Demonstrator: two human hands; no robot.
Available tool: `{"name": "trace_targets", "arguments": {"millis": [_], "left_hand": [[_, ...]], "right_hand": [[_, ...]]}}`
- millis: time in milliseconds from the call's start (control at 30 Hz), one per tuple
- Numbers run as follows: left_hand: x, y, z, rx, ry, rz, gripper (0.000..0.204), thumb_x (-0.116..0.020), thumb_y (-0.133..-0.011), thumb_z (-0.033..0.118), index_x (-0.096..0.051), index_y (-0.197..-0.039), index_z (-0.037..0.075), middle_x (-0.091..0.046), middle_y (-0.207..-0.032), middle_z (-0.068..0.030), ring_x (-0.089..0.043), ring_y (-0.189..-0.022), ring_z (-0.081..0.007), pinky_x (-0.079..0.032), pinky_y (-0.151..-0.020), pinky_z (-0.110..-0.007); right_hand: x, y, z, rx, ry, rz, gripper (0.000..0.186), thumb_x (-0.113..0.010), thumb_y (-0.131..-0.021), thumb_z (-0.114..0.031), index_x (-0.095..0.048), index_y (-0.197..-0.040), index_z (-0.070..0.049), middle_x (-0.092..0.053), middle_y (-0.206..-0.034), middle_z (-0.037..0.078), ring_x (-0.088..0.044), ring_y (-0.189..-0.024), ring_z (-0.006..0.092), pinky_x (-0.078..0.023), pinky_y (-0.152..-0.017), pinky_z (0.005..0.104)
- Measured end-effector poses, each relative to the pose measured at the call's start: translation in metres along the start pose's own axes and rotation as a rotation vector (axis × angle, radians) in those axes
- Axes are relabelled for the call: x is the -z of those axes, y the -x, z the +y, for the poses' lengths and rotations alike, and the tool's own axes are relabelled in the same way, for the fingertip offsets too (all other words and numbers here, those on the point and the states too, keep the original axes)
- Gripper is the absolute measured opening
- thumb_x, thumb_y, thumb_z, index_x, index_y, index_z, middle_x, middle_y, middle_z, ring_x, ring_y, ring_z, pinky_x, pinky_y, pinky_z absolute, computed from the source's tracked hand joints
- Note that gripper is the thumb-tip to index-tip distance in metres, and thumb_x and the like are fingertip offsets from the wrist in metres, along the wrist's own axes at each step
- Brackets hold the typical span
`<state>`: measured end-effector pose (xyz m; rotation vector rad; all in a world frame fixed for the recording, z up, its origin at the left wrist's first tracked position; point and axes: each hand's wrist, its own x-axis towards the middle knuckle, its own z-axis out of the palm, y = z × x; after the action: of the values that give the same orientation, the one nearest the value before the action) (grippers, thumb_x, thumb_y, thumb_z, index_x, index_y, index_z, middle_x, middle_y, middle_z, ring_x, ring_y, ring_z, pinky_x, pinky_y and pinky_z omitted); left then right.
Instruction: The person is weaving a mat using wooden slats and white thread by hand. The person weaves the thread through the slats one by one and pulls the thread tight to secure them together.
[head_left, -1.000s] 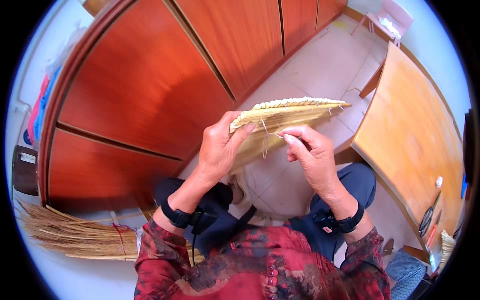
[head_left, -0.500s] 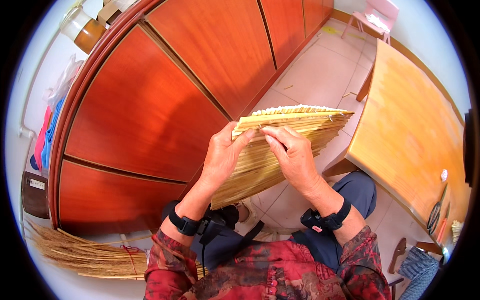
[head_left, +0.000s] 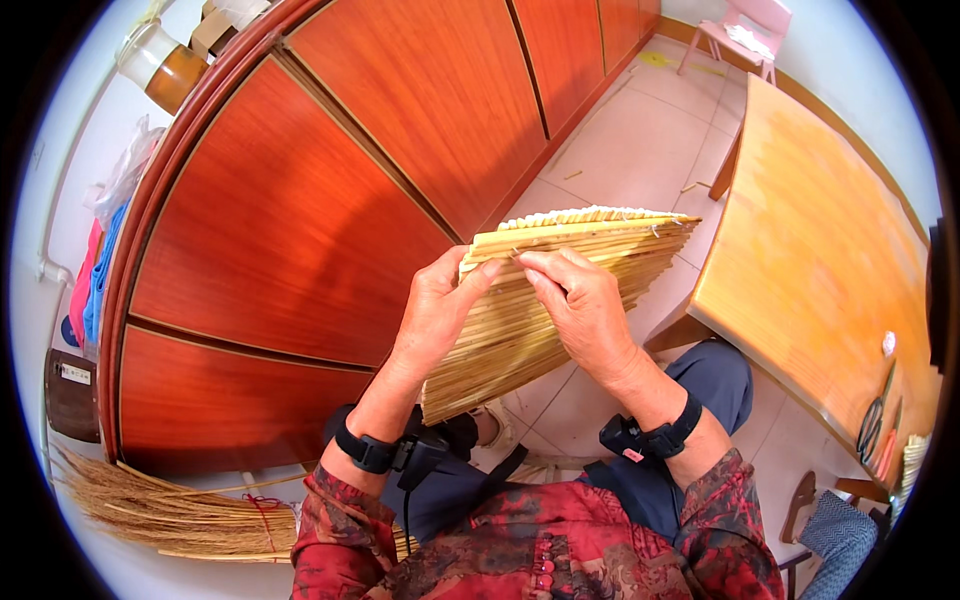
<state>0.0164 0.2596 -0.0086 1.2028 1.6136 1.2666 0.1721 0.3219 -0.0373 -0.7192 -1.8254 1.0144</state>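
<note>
A mat of pale yellow stalks (head_left: 540,350), with white cut ends along its far edge and small ties near its right tip, hangs angled between my hands above my knees. My left hand (head_left: 437,310) grips its upper left corner, thumb on the front face. My right hand (head_left: 585,315) is closed in a pinch at the top stalks, just right of my left thumb, where a small loop of thread shows; how much thread it holds is hidden by the fingers.
Red cabinets (head_left: 270,250) run along the left. A wooden table (head_left: 800,260) at right carries scissors (head_left: 870,430) and small items. A bundle of broom straw (head_left: 190,510) lies lower left. A pink chair (head_left: 745,30) stands at the back, a jar (head_left: 165,65) upper left.
The mat has tilted down to show more of its face. My right hand has moved from the dangling thread loop up against the stalks; that long loop is out of sight.
</note>
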Motion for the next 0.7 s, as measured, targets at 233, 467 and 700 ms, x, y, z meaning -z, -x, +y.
{"name": "trace_targets", "arguments": {"millis": [233,467,700], "left_hand": [[-0.0055,0.0019,0.003,-0.053,-0.031,0.022,0.026,-0.058,-0.091,0.018,-0.059,-0.107,-0.002,-0.063,-0.09,-0.0006,-0.053,-0.084,-0.0045,-0.045,-0.075,-0.023],[-0.0059,0.0022,-0.0017,-0.055,-0.041,0.041,0.024,-0.058,-0.091,0.017,-0.06,-0.105,-0.002,-0.062,-0.085,0.0,-0.051,-0.08,-0.004,-0.044,-0.071,-0.022],[-0.0079,0.0035,-0.0013,-0.092,-0.122,0.052,0.024,-0.058,-0.091,0.019,-0.06,-0.105,-0.001,-0.061,-0.082,0.0001,-0.05,-0.078,-0.0036,-0.044,-0.07,-0.022]], "right_hand": [[0.0013,0.0002,-0.0002,-0.001,0.001,0.004,0.018,-0.057,-0.084,-0.01,-0.065,-0.099,-0.004,-0.062,-0.087,0.015,-0.06,-0.08,0.0324,-0.048,-0.07,0.0377],[0.0046,-0.0001,-0.0032,-0.032,-0.011,-0.018,0.019,-0.057,-0.083,-0.009,-0.065,-0.099,-0.002,-0.064,-0.09,0.015,-0.061,-0.083,0.0321,-0.049,-0.073,0.0375],[0.0086,-0.0007,-0.0032,-0.039,-0.02,-0.047,0.019,-0.056,-0.083,-0.007,-0.065,-0.098,0.0,-0.065,-0.093,0.016,-0.062,-0.086,0.0315,-0.049,-0.077,0.037]]}}
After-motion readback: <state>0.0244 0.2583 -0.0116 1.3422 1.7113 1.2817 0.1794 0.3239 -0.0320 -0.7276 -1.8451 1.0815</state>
